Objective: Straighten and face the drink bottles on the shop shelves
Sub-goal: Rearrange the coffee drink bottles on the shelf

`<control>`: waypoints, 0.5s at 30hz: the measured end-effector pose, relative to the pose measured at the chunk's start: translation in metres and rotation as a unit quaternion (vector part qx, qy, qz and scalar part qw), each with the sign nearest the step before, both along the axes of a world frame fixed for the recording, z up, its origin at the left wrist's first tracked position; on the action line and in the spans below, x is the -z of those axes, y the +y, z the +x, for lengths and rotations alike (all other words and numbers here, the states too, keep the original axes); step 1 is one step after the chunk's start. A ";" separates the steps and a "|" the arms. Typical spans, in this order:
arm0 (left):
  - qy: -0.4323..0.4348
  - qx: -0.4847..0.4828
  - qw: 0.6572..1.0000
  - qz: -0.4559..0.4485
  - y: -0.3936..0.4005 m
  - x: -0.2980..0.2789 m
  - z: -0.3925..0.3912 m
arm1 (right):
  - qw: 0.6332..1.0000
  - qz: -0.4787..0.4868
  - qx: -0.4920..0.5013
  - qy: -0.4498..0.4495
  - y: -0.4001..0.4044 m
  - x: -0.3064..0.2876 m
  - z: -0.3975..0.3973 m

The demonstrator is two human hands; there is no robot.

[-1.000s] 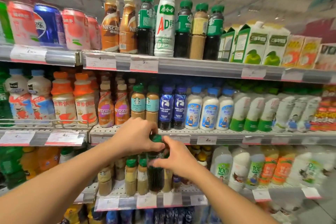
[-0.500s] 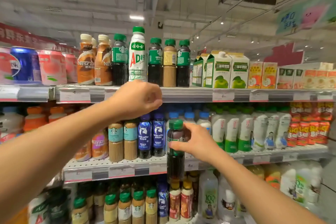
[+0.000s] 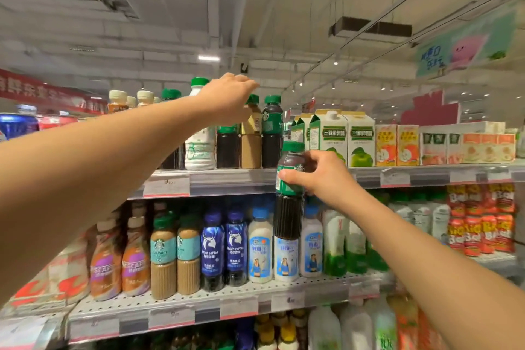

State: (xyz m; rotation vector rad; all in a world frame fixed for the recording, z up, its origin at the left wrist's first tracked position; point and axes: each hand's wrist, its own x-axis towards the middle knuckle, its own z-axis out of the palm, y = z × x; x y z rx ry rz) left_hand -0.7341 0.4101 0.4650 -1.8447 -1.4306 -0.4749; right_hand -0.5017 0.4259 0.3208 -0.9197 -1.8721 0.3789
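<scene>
On my feed: both forearms bare, no sleeves, no watch/rings/gloves. Left hand (image 3: 227, 99) & right hand (image 3: 318, 176) bare too, nails short, unpainted.

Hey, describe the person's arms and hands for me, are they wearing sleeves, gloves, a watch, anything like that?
Both arms are bare as far as the view shows: no sleeves, gloves, watch or bracelet. The left hand and right hand show no rings on the visible fingers. Nails look short and unpainted.
</scene>
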 end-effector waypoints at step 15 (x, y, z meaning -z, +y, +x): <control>-0.023 -0.068 0.996 -0.057 0.036 -0.007 0.015 | 0.999 0.044 0.018 -0.016 0.002 -0.021 0.017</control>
